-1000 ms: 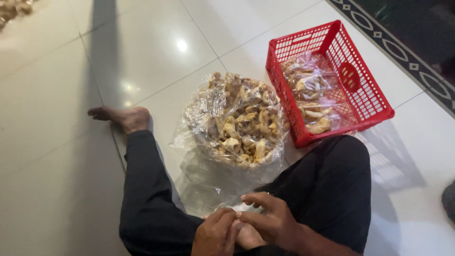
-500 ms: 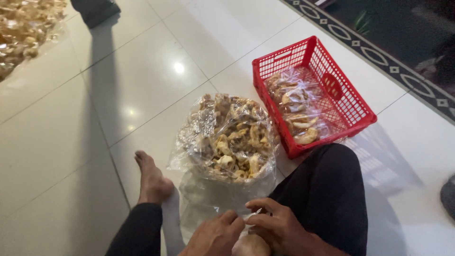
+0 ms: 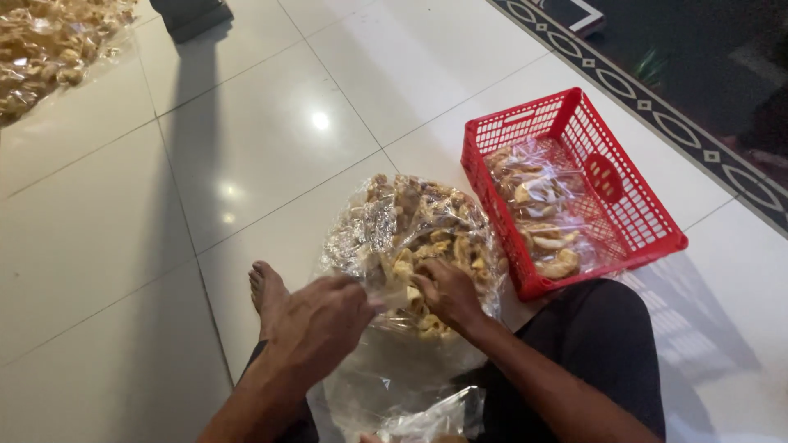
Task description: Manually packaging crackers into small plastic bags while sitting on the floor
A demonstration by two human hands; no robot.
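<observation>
The right hand [image 3: 447, 293] reaches into the open top of a big clear plastic bag of pale fried crackers [image 3: 414, 238], its fingers curled down among the pieces; whether they have closed on one I cannot tell. The left hand [image 3: 322, 320] is just left of it, fingers bent and pinching the near edge of the bag's plastic. The bag sits on the white tiled floor [image 3: 246, 139] in front of the person, between a bare foot [image 3: 267, 289] on the left and a dark-trousered knee [image 3: 599, 344] on the right. A small crumpled clear bag [image 3: 435, 418] lies near, at the bottom edge. Just right of the big bag stands a red plastic basket [image 3: 640, 221] with filled packets of crackers [image 3: 538, 213] inside. Far left, another heap of bagged crackers [image 3: 49, 45] lies on the floor.
</observation>
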